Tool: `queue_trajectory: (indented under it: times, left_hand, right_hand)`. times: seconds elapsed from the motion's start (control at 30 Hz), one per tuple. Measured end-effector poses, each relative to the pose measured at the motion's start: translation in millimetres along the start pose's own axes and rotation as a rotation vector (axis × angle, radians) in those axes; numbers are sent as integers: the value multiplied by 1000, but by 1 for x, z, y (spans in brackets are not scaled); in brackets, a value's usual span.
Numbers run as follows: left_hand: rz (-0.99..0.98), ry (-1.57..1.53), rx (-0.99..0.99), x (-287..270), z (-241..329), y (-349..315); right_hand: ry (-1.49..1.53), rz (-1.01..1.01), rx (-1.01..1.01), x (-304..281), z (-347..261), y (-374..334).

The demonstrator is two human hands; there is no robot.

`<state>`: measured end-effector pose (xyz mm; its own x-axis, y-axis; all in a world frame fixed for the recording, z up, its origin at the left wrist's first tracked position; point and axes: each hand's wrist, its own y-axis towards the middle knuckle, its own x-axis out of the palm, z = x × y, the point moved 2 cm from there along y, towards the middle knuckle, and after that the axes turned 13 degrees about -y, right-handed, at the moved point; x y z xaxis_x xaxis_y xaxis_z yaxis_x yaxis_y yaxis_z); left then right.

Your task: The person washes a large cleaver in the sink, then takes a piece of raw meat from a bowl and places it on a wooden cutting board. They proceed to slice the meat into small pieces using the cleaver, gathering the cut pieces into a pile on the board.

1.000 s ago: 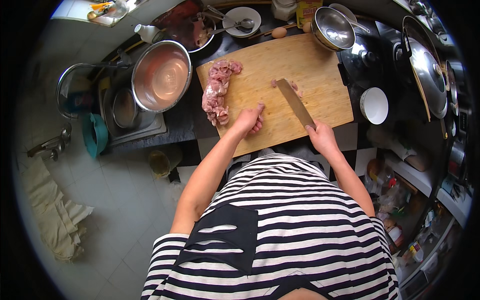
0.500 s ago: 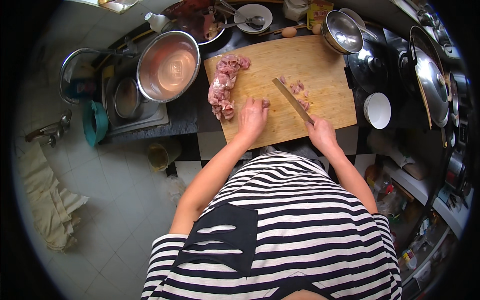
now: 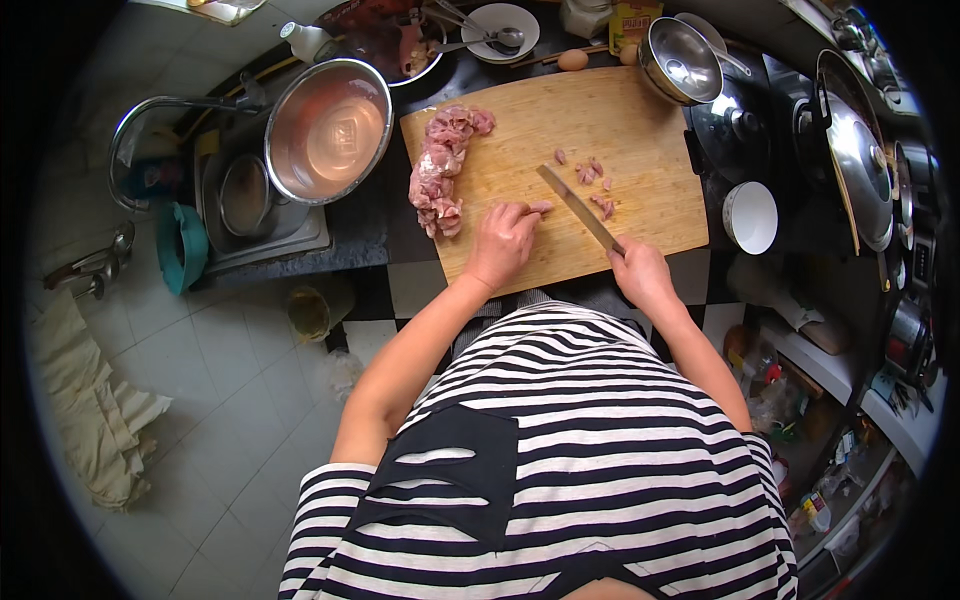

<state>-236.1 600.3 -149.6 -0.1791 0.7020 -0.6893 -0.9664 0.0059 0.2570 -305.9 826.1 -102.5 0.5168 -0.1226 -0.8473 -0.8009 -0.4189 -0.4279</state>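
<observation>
A wooden cutting board (image 3: pixel 640 120) lies before me on the dark counter. Its left side carries a long heap of raw pink meat (image 3: pixel 440 170). My left hand (image 3: pixel 502 242) is closed at the board's near middle, its fingertips pinching a small piece of meat (image 3: pixel 541 207) that sticks out toward the blade. Gripped by the handle in my right hand (image 3: pixel 641 271), a kitchen knife (image 3: pixel 578 207) slants up and left just right of that piece. Several small cut meat bits (image 3: pixel 590 171) lie scattered beyond and to the right of the blade.
Left of the board, a large metal basin (image 3: pixel 330 130) stands by the sink (image 3: pixel 300 235). A white bowl with spoons (image 3: pixel 503 30) and an egg (image 3: pixel 573 60) are at the back. To the right are a metal bowl (image 3: pixel 682 60), a white bowl (image 3: pixel 750 217) and a lidded wok (image 3: pixel 858 160).
My left hand has shifted slightly right across the board, bringing the pinched piece nearer the knife. More of that piece shows past my fingertips. The whole view has drifted a little left.
</observation>
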Motion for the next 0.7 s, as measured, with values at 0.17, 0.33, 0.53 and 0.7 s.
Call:
queue_trajectory:
  times: [0.17,0.33,0.53,0.7]
  left_hand:
    - [36,20,4,11,6,-3]
    - [-75,75,-2,21,3,-11]
    - [-67,43,25,21,4,-17]
    - [-25,63,34,22,7,-18]
  right_hand:
    - [-54,33,-72,2,-15,1]
    - [-250,11,-122,-3,-15,-1]
    - [-316,55,-198,-16,-6,-9]
    - [-365,67,-238,-16,-9,-2]
